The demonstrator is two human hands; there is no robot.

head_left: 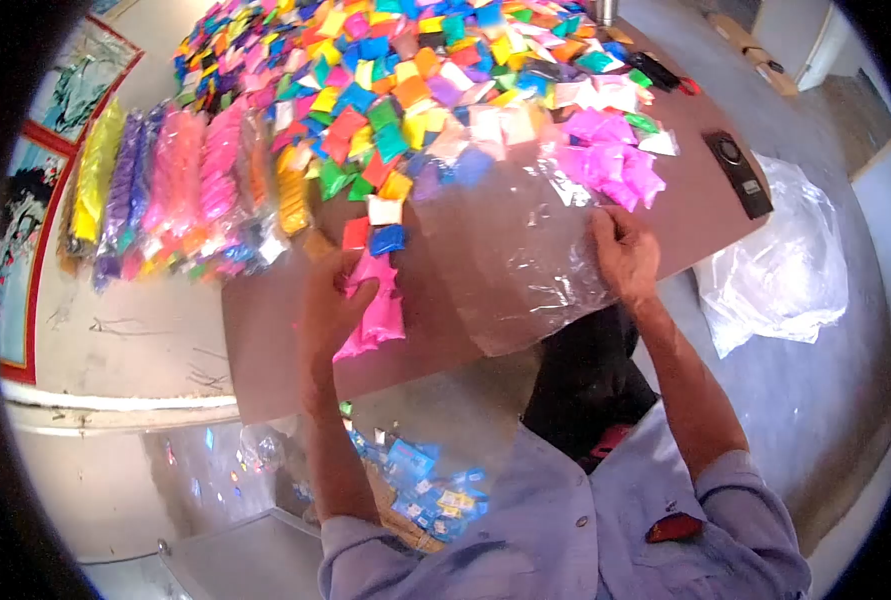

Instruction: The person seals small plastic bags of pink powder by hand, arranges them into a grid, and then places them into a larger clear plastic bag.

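Observation:
My left hand (331, 305), slightly blurred, is closed around a few bright pink packets (380, 315) near the table's front left, its thumb lying against them. On the other side, my right hand (627, 252) has its fingers curled on the edge of a large clear plastic bag (525, 265). This bag lies flat on the brown table (265, 340) between my hands, its far end over some packets. Just beyond my left hand lie a red packet (355, 234), a blue packet (387, 240) and a white packet (384, 211). Magenta packets (610, 165) are piled beyond my right hand.
A large heap of small multicoloured packets (385, 90) covers the table's far side. Filled clear bags (180, 185) stand in a row at left. A black device (737, 172) lies near the right edge. A clear plastic sack (775, 260) and blue packets (430, 485) are lower down.

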